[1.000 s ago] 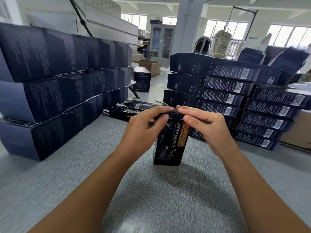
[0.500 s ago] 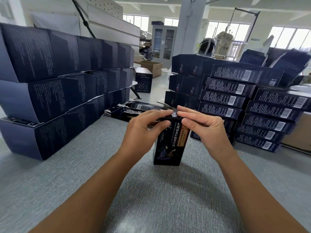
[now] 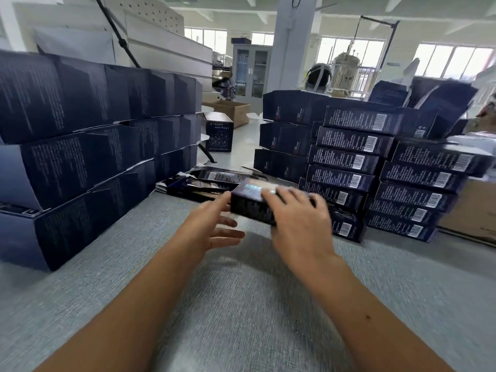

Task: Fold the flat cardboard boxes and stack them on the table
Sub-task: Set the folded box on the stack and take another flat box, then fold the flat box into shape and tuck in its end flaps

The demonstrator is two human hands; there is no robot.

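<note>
A folded dark blue box [image 3: 251,204] lies on its side, lifted a little above the grey table [image 3: 241,304], blurred by motion. My right hand [image 3: 298,224] grips it from above and the right, fingers curled over its top. My left hand [image 3: 212,224] is just left of the box with fingers spread and loose; one fingertip touches the box's left end. A pile of flat unfolded boxes [image 3: 198,182] lies behind it. Folded boxes stand stacked at the left [image 3: 88,146] and at the right [image 3: 375,167].
The left stack forms a wall three rows high along the table's left side. The right stack has several rows with barcodes facing me. A single upright box [image 3: 218,132] and a brown carton [image 3: 230,110] sit farther back. A brown carton edge [image 3: 472,208] lies far right.
The box stood upright between both hands with fingers pressing its top flap. Now it is tipped on its side and carried away from me by the right hand; the left hand has let go.
</note>
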